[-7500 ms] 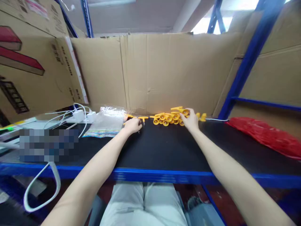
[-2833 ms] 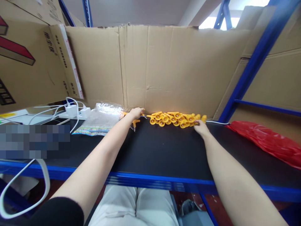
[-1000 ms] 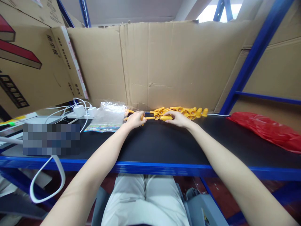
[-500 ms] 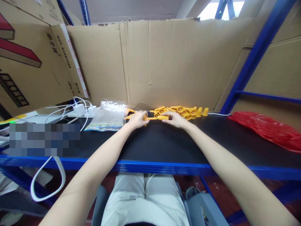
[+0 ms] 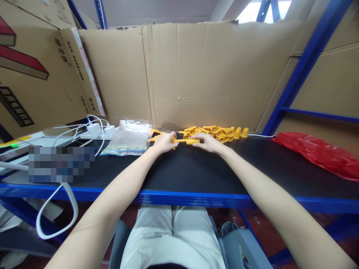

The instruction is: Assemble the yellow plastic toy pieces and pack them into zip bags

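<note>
My left hand [image 5: 164,142] is closed around a yellow plastic piece whose thin, threaded-looking shaft [image 5: 181,141] sticks out to the right. At the end of that shaft sits a thicker yellow handle-like part [image 5: 193,142], pinched between the thumb and fingers of my right hand [image 5: 206,142]. Both hands rest low over the black tabletop [image 5: 193,170]. Behind my right hand lies a pile of similar yellow plastic pieces [image 5: 215,130] with round cup-shaped ends. Beyond my left hand, a few yellow parts [image 5: 153,138] show, partly covered by it.
Left of my hands lies a clear plastic bag [image 5: 127,138]. White chargers [image 5: 94,130] and cables stand farther left, near a blurred-out patch. A red plastic bag [image 5: 314,153] is at the right. Cardboard [image 5: 196,74] walls the back; a blue rail [image 5: 190,198] edges the front.
My right hand has shifted its fingers slightly left along the yellow handle-like part. My left hand stays in the same place on its piece.
</note>
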Tool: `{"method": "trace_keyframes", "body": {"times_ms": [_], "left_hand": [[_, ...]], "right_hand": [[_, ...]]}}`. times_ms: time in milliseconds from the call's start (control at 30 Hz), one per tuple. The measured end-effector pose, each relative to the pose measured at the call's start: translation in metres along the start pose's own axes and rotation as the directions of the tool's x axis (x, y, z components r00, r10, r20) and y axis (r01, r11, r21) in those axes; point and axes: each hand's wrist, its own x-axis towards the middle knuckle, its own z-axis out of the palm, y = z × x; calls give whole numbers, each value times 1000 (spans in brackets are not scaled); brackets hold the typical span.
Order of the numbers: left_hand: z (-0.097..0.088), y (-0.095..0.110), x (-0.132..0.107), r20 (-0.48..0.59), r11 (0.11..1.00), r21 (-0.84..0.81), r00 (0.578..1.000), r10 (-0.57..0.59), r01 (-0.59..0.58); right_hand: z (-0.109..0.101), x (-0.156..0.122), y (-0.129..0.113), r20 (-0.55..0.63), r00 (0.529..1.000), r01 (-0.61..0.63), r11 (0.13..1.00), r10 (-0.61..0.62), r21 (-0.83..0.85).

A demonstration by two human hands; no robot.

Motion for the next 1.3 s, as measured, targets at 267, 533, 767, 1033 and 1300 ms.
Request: {"method": "trace_keyframes", "body": {"times_ms": [267, 533, 767, 1033, 1300], "left_hand": [[0, -3, 1, 23, 1000, -10, 1000, 3, -3], [3, -14, 2, 56, 999, -41, 998, -27, 29], [7, -16, 3, 17, 993, -113, 999, 30, -28], [8, -6, 1, -8, 977, -196, 996, 83, -83], [11, -11, 3, -12, 976, -193, 995, 100, -100]], "right_hand": [[-6, -1, -3, -15, 997, -73, 994, 72, -80], [-18, -6, 10, -35, 981, -192, 950, 189, -248], [-16, -6, 8, -39, 978, -207, 955, 203, -212], [-9, -4, 0, 46, 984, -172, 985, 170, 34], [-16, -6, 1, 106, 974, -224, 918, 200, 326]]}}
